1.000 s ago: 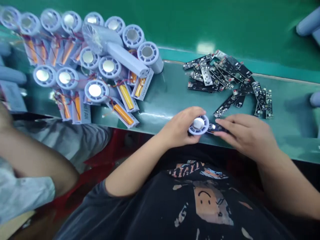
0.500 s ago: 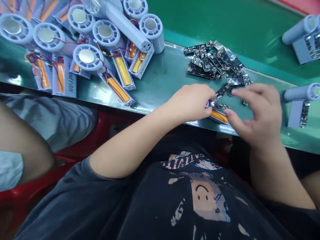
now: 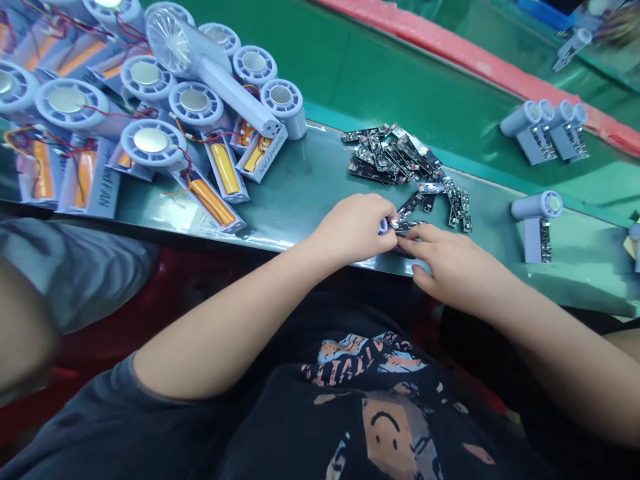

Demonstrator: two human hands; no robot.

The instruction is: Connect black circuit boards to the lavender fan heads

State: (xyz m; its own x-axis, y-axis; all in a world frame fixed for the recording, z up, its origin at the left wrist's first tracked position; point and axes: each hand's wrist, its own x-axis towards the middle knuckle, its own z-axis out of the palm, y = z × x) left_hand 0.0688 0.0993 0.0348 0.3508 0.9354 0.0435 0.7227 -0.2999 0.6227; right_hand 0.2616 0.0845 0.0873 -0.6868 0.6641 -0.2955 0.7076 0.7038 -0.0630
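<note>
My left hand (image 3: 357, 227) is closed around a handheld fan (image 3: 383, 225), and only a bit of its pale lilac head shows beside the thumb. Just past the fingertips, a small black circuit board (image 3: 411, 225) lies at the fan's handle. My right hand (image 3: 450, 263) reaches in from the right, its fingers bent over the handle and meeting the left fingertips. The battery side of that handle is covered by the right fingers. A pile of black circuit boards (image 3: 393, 157) lies on the bench just beyond both hands.
Several open lilac fans (image 3: 150, 141) with orange and yellow batteries and loose wires crowd the left. A fan with a board (image 3: 536, 223) stands to the right, and more fans (image 3: 545, 130) stand behind it. A seated person's leg (image 3: 75, 280) is at the left.
My right hand has come left and down onto the fan's handle, covering the orange battery that showed before. The left hand keeps its hold. The view has shifted toward the right.
</note>
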